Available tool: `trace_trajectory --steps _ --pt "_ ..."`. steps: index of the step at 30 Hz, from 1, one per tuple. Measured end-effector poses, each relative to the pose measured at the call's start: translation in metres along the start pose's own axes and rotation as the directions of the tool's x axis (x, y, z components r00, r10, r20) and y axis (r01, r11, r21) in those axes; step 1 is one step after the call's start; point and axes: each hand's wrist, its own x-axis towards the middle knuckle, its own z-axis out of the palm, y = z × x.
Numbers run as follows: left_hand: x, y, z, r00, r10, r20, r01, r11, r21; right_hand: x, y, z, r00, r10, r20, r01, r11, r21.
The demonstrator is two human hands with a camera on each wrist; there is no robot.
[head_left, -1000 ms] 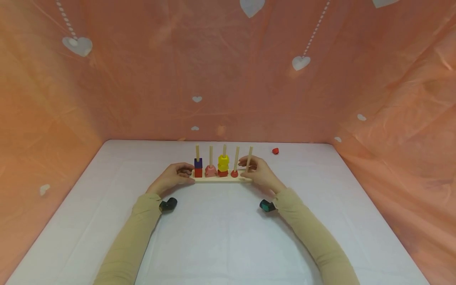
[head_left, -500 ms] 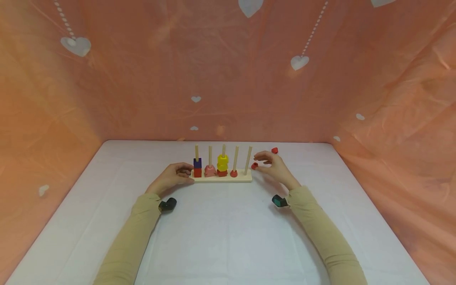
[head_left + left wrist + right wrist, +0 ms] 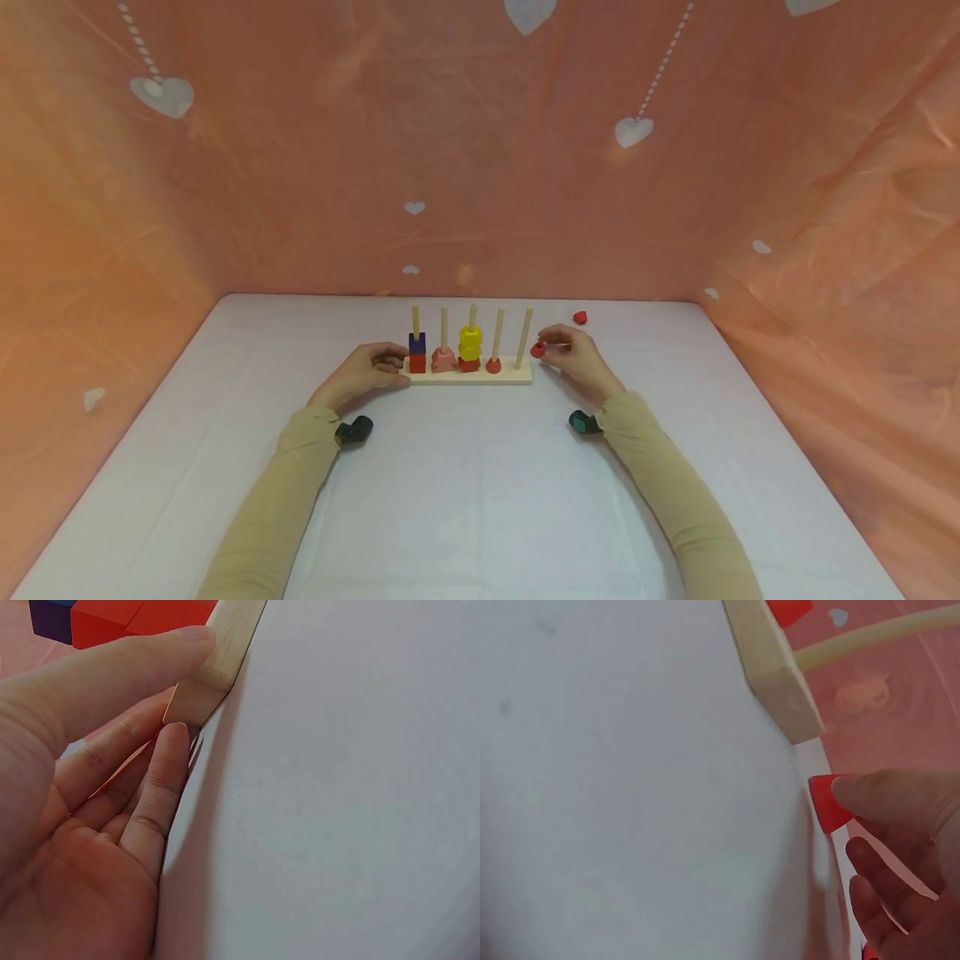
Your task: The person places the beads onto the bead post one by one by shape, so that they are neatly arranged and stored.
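Note:
A wooden peg stand (image 3: 468,379) with a row of upright pegs lies on the white table. My left hand (image 3: 367,369) holds its left end, thumb over the wooden base (image 3: 225,652) and fingers against the end. Off the stand's right end, my right hand (image 3: 576,358) pinches a small red bead (image 3: 827,804) low at the table between thumb and fingers. From left, the pegs carry a dark purple block (image 3: 417,342) over red, a pink piece (image 3: 443,361), yellow pieces (image 3: 470,342) over red, and a red bead (image 3: 492,366). The rightmost peg (image 3: 523,337) is bare.
Another red piece (image 3: 580,317) lies on the table behind my right hand. Dark wrist cameras (image 3: 356,430) stick out inward from both sleeves. A pinkish-orange cloth with white hearts (image 3: 633,132) hangs behind and at the sides of the table (image 3: 480,500).
My right hand has left the stand's right end, moved right and taken hold of the red bead beside it. The left hand and the stand have stayed in place.

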Motion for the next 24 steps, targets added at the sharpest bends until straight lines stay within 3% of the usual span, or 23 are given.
trace_trajectory --steps 6,11,24 --pt "0.007 -0.013 -0.002 1.0 0.003 -0.004 -0.003 1.0 -0.006 0.005 0.007 0.004 0.999 0.046 -0.004 -0.046 0.998 -0.041" --pt "0.007 -0.014 -0.002 1.0 0.01 -0.008 -0.01 1.0 0.001 0.008 0.008 0.006 0.998 0.058 -0.001 -0.058 0.996 -0.074" --pt "0.009 -0.018 -0.003 1.0 0.0 -0.011 0.0 1.0 0.002 0.01 0.004 0.006 0.995 0.104 0.015 -0.103 0.994 -0.044"
